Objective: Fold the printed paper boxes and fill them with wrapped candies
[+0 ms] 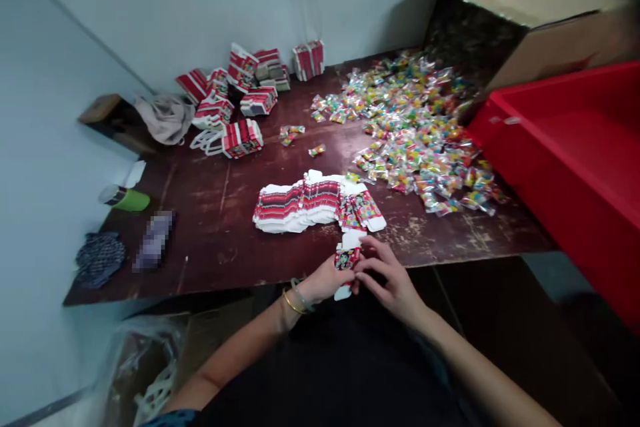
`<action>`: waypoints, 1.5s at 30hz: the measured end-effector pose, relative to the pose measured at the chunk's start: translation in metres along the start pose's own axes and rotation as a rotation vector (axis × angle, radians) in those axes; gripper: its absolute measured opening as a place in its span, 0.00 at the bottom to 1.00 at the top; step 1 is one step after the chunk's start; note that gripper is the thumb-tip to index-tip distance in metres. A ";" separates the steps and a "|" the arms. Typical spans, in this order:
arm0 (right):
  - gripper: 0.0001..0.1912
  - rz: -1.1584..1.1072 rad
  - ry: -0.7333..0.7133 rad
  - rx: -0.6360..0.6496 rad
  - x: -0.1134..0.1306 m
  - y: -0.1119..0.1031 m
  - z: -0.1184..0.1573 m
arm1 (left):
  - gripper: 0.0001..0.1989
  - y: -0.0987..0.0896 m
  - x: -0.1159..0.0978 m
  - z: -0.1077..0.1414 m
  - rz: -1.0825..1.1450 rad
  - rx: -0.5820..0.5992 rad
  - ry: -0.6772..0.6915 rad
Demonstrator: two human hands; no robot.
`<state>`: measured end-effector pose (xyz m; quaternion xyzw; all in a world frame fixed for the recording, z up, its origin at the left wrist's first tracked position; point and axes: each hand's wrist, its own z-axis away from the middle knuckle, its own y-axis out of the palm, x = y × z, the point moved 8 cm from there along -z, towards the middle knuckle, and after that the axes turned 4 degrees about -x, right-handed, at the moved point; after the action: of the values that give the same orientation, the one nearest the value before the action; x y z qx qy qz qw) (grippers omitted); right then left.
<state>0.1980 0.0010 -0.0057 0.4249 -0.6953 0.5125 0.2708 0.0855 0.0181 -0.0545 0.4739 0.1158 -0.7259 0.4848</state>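
Observation:
My left hand [325, 280] grips a small red printed paper box [348, 259], its thumb across the front. White flaps stick out at the box's top and bottom. From the other side, the bent fingers of my right hand [387, 279] close on the box's right edge; some fingertips are hidden behind it. Just beyond both hands, a long row of flattened red and white boxes [295, 203] lies overlapped on the table. At its right end a few boxes [361, 208] fan out with their printed faces up.
Wrapped candies [415, 133] are heaped on the brown table [215, 233], right of the box row. A red bin [565, 167] and a cardboard carton [545, 47] flank the heap. Bundled boxes [243, 139] stand at the back left. A green cup [131, 199] lies near the left edge.

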 end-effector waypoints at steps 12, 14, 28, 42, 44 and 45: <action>0.09 -0.153 0.124 0.393 0.004 0.013 -0.014 | 0.12 0.011 -0.002 0.007 -0.119 0.239 -0.015; 0.11 -0.258 0.146 0.553 0.005 0.015 -0.013 | 0.16 0.023 0.005 0.014 -0.083 0.404 -0.095; 0.15 -0.655 0.700 0.106 -0.031 0.019 0.052 | 0.27 -0.016 0.007 0.028 -0.383 -0.303 0.384; 0.14 -0.574 0.599 0.447 -0.008 0.054 0.042 | 0.33 -0.017 0.032 0.050 -0.065 -0.213 0.123; 0.18 -0.428 0.458 0.390 0.002 0.049 0.033 | 0.31 -0.015 0.045 0.044 0.140 -0.172 0.015; 0.19 -0.394 0.425 0.372 0.005 0.049 0.031 | 0.28 -0.015 0.050 0.041 0.213 -0.157 -0.013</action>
<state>0.1550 -0.0245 -0.0353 0.4767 -0.4226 0.6456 0.4212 0.0452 -0.0299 -0.0772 0.4392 0.1182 -0.6620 0.5958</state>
